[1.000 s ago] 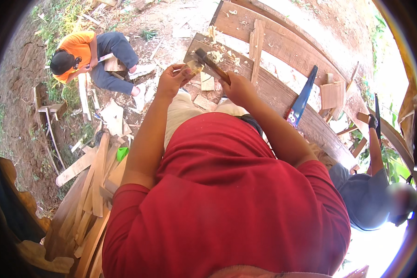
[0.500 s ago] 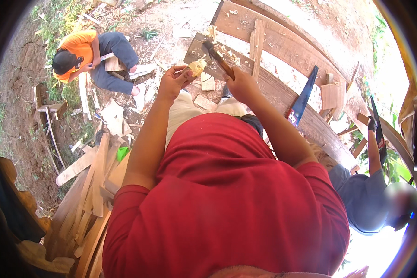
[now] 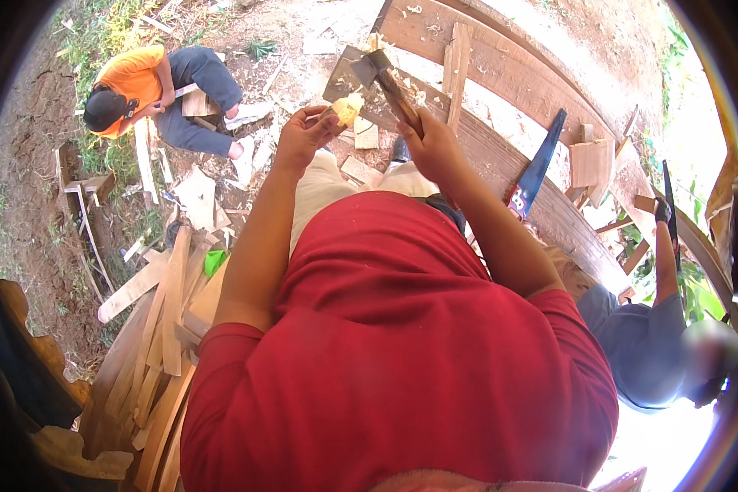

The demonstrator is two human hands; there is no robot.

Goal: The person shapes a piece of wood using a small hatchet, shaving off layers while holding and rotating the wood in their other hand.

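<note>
Between the fingertips of my left hand [image 3: 307, 135] is a small pale-yellow, rounded piece of carved wood [image 3: 348, 108], narrower at its top. My right hand [image 3: 436, 148] wraps round the lower wooden handle of a hatchet [image 3: 398, 97]. The hatchet's dark metal head points up and left, over the end of a thick wooden plank [image 3: 492, 152], a little apart from the carved piece. Pale shavings [image 3: 379, 43] lie on the plank around the hatchet head.
On the plank to the right lies a handsaw [image 3: 539, 164] with a blue blade. A co-worker in orange [image 3: 139, 86] sits at the far left; another person in dark clothing [image 3: 641, 348] is at the right. Cut boards [image 3: 164, 320] are piled at lower left.
The hatchet has turned in my right hand, so its head shows broader and its blade side faces left. The carved piece has shifted very slightly down and left with my left hand.
</note>
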